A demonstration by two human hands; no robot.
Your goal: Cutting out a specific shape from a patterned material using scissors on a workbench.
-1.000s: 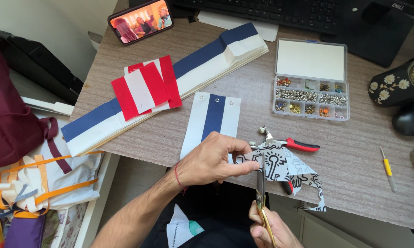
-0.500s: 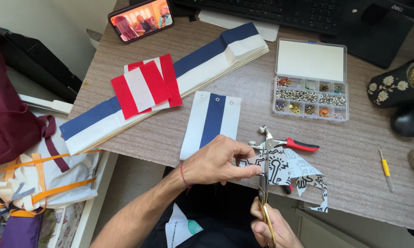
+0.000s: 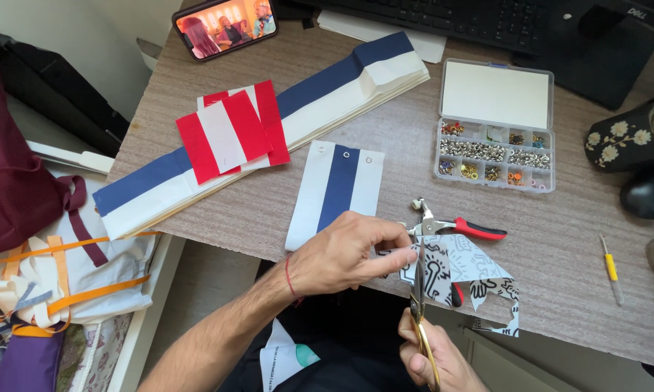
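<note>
My left hand (image 3: pixel 348 252) pinches the left edge of a white sheet with black doodle drawings (image 3: pixel 463 274) at the desk's near edge. My right hand (image 3: pixel 434 358) grips gold-handled scissors (image 3: pixel 420 313), whose blades point away from me and bite into that sheet. Red-handled eyelet pliers (image 3: pixel 457 226) lie just behind the sheet, partly under it. A white piece with a blue stripe and two metal eyelets (image 3: pixel 336 190) lies flat just beyond my left hand.
A long blue and white fabric stack (image 3: pixel 269 131) crosses the desk with red and white pieces (image 3: pixel 229 131) on it. A clear box of eyelets (image 3: pixel 495 125) sits right. A phone (image 3: pixel 225 26), keyboard (image 3: pixel 443 16), yellow-handled tool (image 3: pixel 610 267) and floral dark object (image 3: pixel 628 142) ring the area.
The scissors have advanced further into the patterned sheet, and my left hand has shifted slightly right along with it.
</note>
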